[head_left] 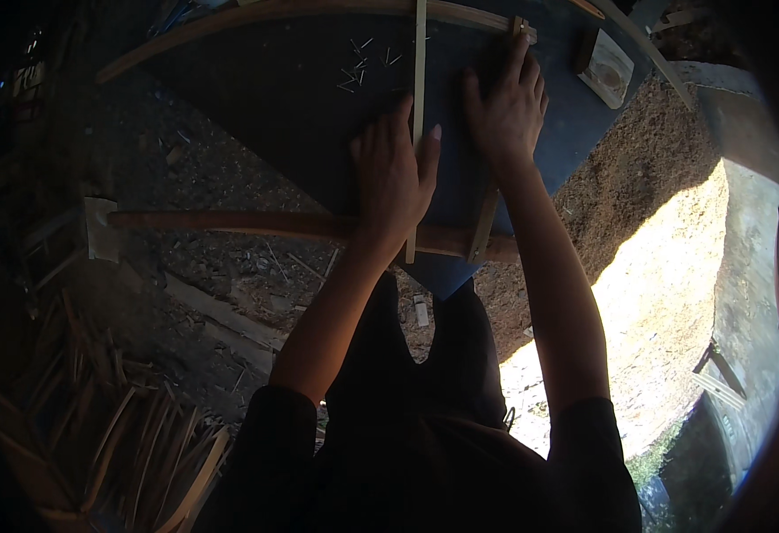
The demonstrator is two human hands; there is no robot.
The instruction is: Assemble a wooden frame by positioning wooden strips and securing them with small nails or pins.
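A dark, flat board (301, 115) lies in front of me, its near corner pointing toward my legs. My left hand (391, 178) rests on it with fingers stretched out; a thin pale slat (420, 62) runs between its thumb and index finger. My right hand (507, 111) lies stretched over a second slat (485, 222), fingertips at that slat's far end by the curved far strip (318, 9). A long reddish-brown wooden bar (230, 222) crosses beneath the near ends of both slats. Several small nails (357, 67) lie loose on the board, left of the pale slat.
A wooden block (606, 69) sits at the board's right side. A piece of wood (101, 229) stands at the bar's left end. Sawdust (647, 169) covers ground at the right, partly sunlit. Thin wood strips (141, 444) are heaped at lower left.
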